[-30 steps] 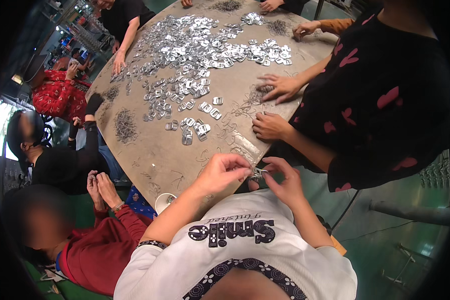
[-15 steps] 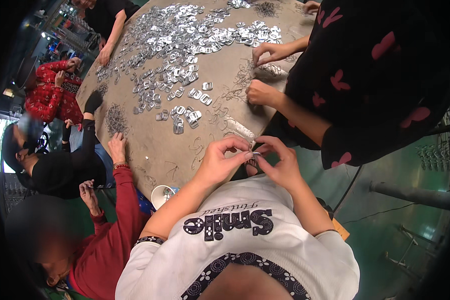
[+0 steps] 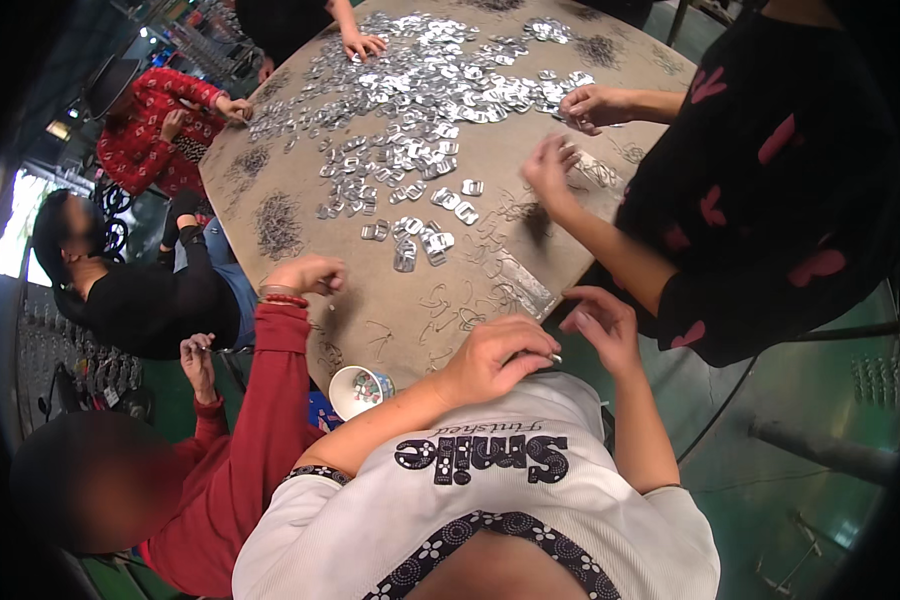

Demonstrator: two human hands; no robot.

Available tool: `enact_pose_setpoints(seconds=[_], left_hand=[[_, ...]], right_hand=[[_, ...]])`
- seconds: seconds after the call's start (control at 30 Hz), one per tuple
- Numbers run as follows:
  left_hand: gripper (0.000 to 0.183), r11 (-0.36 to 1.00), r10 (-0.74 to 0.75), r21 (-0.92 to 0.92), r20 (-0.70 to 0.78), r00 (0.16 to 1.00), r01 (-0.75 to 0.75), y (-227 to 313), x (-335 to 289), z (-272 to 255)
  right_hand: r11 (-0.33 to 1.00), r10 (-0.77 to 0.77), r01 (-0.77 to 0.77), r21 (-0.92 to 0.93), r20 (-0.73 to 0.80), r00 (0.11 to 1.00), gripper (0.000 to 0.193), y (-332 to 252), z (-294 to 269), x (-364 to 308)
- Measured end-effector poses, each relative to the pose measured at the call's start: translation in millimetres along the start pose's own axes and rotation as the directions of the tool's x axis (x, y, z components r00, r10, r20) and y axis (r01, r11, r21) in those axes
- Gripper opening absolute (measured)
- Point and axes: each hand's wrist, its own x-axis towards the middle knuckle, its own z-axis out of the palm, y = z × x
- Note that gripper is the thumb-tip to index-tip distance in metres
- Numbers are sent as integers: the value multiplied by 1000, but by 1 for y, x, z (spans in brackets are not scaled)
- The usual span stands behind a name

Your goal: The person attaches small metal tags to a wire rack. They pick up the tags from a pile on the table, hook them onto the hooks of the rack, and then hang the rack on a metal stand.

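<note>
My left hand [image 3: 498,358] is closed in a pinch above the near table edge, in front of my shirt. A small silvery metal piece [image 3: 556,358] shows at its thumb and fingertips; its exact shape cannot be made out. To its right is my right hand [image 3: 607,328], raised, its fingers loosely bent and apart, with nothing seen in it. Thin bent wire pieces [image 3: 450,310] lie on the table just beyond my left hand. A flat shiny metal strip [image 3: 518,284] sits at the table edge beyond both hands.
A large heap of silvery metal buckles [image 3: 410,90] covers the table's far middle, with a few buckles [image 3: 408,245] nearer. Dark wire piles [image 3: 279,224] lie at the left. A white cup [image 3: 358,393] stands by my left forearm. Co-workers' hands [image 3: 555,170] reach in around the table [image 3: 370,285].
My hands have come apart: the right has opened and moved right, while the left keeps a small piece. The co-workers' hands have shifted, and the view has swung so the table sits further right.
</note>
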Motion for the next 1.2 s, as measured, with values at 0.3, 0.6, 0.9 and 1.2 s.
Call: enact_pose_setpoints(seconds=[0.3,0.6,0.9,1.2], left_hand=[[11,994,106,29,85,991,-109,5,-7,2],[9,995,95,33,94,991,-98,-3,-11,4],[9,999,13,28,51,999,-15,-7,-7,7],[9,990,-28,132,-136,990,46,-11,-2,21]], right_hand=[[666,-386,528,-527,362,848,22,78,78,113],[512,57,217,-831,285,957,21,91,122,155],[908,9,104,-406,267,964,10,32,66,111],[915,267,-259,-309,-19,964,18,-33,9,13]])
